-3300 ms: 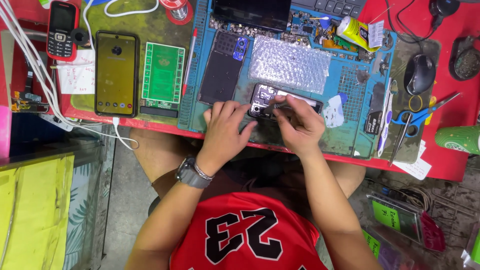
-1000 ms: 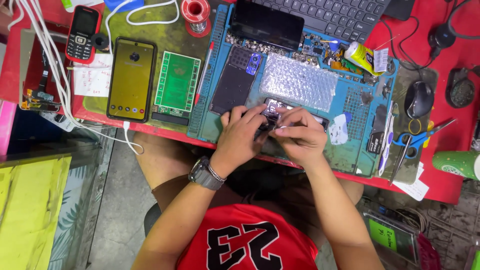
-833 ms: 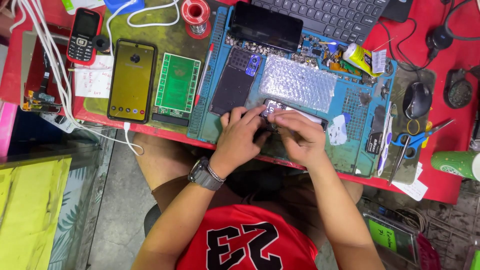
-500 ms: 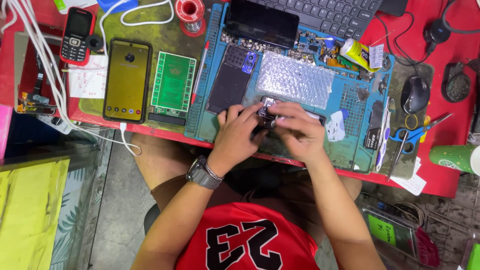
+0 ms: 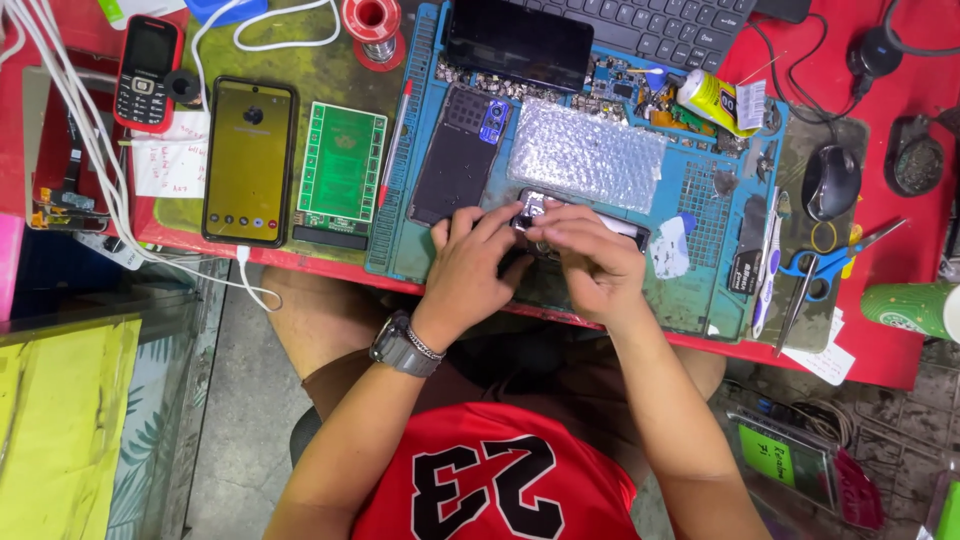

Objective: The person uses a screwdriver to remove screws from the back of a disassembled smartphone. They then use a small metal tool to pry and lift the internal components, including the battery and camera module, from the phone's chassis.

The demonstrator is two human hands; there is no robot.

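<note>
Your left hand (image 5: 470,262) and your right hand (image 5: 590,258) are both on a small opened phone (image 5: 570,222) that lies on the blue work mat (image 5: 700,300) at the near edge of the red counter (image 5: 880,330). The grip of each hand is closed on the phone: the fingers of the left hand press on its left end, and the fingertips of the right hand pinch at its top, touching the fingers of the left. Just beyond your hands lies a sheet of bubble wrap (image 5: 585,155), and beside it, beyond your left hand, a dark phone back (image 5: 455,160). Far to the left of the left hand you have a green circuit board (image 5: 342,165) and a phone with yellow screen (image 5: 248,160). To the right of the right hand lie scissors with blue handles (image 5: 825,262) and a computer mouse (image 5: 830,182).
</note>
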